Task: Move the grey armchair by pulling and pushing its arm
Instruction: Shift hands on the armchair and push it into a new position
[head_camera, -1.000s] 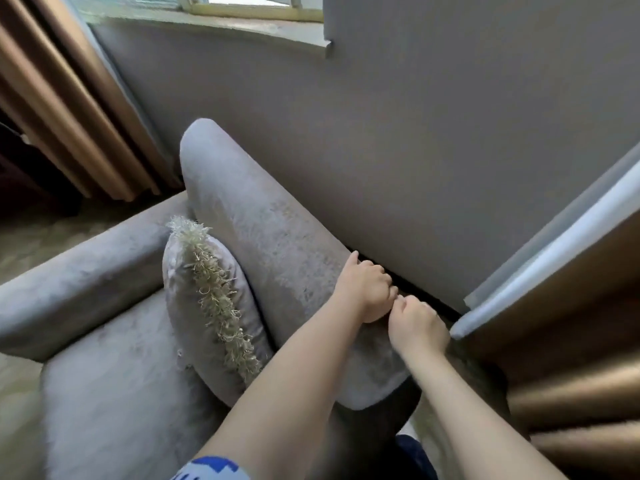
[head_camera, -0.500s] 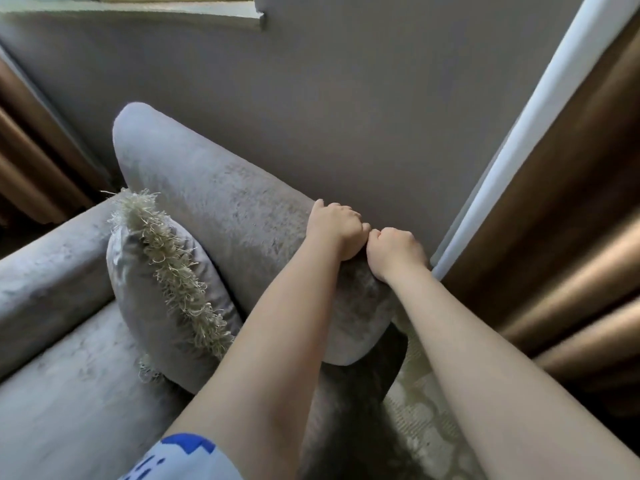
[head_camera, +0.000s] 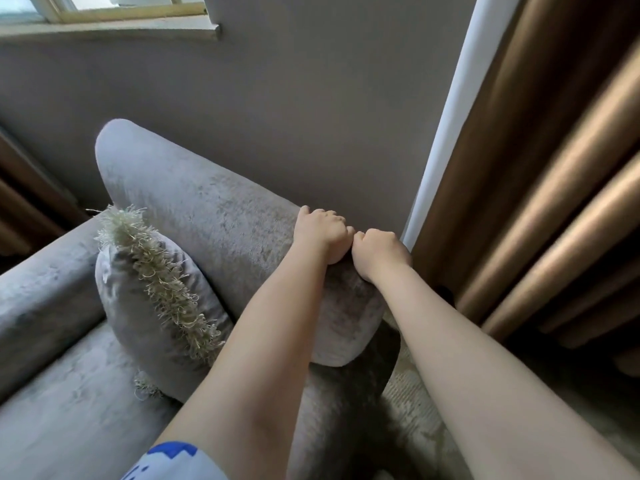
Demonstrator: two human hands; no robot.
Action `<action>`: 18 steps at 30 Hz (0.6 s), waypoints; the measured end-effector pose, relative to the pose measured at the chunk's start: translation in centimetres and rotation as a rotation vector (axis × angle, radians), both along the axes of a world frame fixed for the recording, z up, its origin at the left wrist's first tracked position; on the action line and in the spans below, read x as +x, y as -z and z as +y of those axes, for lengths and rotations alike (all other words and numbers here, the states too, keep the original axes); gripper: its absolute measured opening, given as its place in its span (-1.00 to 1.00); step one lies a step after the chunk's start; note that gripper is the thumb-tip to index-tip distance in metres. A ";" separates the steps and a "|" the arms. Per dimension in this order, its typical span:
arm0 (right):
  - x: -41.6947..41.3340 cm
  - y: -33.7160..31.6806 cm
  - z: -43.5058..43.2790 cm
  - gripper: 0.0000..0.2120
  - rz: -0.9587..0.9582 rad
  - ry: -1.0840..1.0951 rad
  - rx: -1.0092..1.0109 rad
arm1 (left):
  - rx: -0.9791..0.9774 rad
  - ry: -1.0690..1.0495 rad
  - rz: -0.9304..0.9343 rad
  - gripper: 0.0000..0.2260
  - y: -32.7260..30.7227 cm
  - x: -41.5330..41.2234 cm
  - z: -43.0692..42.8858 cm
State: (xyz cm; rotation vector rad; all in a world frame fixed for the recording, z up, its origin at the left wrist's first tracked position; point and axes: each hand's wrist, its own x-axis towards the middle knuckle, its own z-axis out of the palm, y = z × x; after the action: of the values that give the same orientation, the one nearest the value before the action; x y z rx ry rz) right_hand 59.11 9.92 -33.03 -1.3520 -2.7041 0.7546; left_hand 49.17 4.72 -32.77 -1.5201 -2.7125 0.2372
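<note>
A grey velvet armchair [head_camera: 65, 420] fills the lower left of the head view. Its padded arm [head_camera: 207, 216] runs from the upper left down to a rounded front end near the centre, tight against the wall. My left hand [head_camera: 320, 233] and my right hand [head_camera: 381, 254] sit side by side on the arm's far edge near that front end, fingers curled over the wall side and gripping it. The fingertips are hidden behind the arm. A grey cushion [head_camera: 138, 306] with a cream fringe leans against the arm's inner side.
A grey wall [head_camera: 294, 116] stands directly behind the arm, with a window sill [head_camera: 114, 29] at the top left. Brown curtains [head_camera: 540, 202] with a white edge strip hang at the right, close to my right hand. Patterned carpet [head_camera: 412, 400] shows below the arm's front end.
The arm's front end has closed in on the wall and the right curtain; the dark gap seen behind it a second ago is gone. Both hands keep their grip in the same spot.
</note>
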 end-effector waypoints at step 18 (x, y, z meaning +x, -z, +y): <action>5.5 -0.1 -4.0 -0.58 -0.094 0.017 -0.002 | 0.030 0.033 -0.076 -0.62 0.1 5.3 -3.3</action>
State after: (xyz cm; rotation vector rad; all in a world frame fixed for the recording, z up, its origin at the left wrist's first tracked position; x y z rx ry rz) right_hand 64.62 5.93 -32.88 -1.4445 -2.7595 0.7095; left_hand 54.45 1.41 -32.91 -1.5961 -2.7322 0.1407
